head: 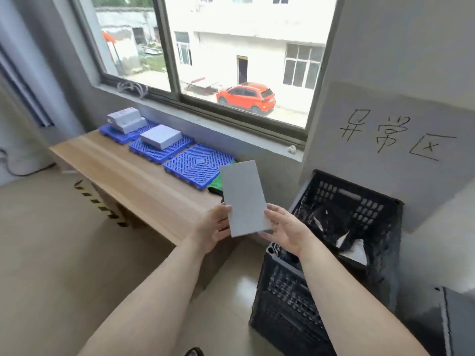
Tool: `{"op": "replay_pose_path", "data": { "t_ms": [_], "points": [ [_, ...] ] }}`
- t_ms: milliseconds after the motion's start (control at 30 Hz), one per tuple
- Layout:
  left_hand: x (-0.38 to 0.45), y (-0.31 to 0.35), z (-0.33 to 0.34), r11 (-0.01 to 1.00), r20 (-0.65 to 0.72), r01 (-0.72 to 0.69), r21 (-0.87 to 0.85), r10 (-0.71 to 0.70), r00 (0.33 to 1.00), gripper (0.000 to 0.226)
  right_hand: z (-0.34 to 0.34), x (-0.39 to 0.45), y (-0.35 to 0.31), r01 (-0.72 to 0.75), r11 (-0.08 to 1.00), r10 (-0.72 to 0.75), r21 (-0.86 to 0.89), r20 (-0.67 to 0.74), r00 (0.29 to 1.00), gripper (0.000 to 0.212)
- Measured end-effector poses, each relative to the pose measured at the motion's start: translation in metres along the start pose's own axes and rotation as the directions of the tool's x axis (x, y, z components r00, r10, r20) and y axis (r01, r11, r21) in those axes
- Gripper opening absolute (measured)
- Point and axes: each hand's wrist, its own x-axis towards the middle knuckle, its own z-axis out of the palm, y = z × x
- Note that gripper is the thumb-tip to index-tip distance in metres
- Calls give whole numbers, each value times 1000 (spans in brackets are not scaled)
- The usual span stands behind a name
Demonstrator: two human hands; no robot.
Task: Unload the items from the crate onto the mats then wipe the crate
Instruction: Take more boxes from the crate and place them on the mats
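A flat grey box (243, 196) is held up between both hands, over the near end of the wooden table (133, 178). My left hand (214, 228) grips its lower left edge and my right hand (285, 229) grips its lower right edge. Three blue grid mats lie in a row under the window: the far mat (113, 133) carries stacked grey boxes (126, 119), the middle mat (156, 152) one grey box (160, 136), the near mat (198, 167) is bare. The black crate (334, 265) stands on the floor at right, with dark and white items inside.
A green cloth (214, 186) lies on the table behind the held box, beside the near mat. Yellow-black tape (97, 201) marks the floor under the table. The window sill (231, 134) runs behind the mats. A wall with handwritten characters (395, 134) rises behind the crate.
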Motion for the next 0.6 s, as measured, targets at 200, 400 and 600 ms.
{"op": "replay_pose_path", "data": {
  "t_ms": [200,400,600],
  "points": [
    [-40,44,-125,967,-138,-169,-192,144,980,19,142,48,52,-141,990,144,-29,230,963,58],
    [-53,85,-247,939,-275,-236,-248,166,947,37,286,102,96,-151,988,147,9,191,971,81],
    [-74,170,-399,919,-395,-310,-243,198,897,42,395,162,88,-54,998,57,-29,105,993,43]
  ]
}}
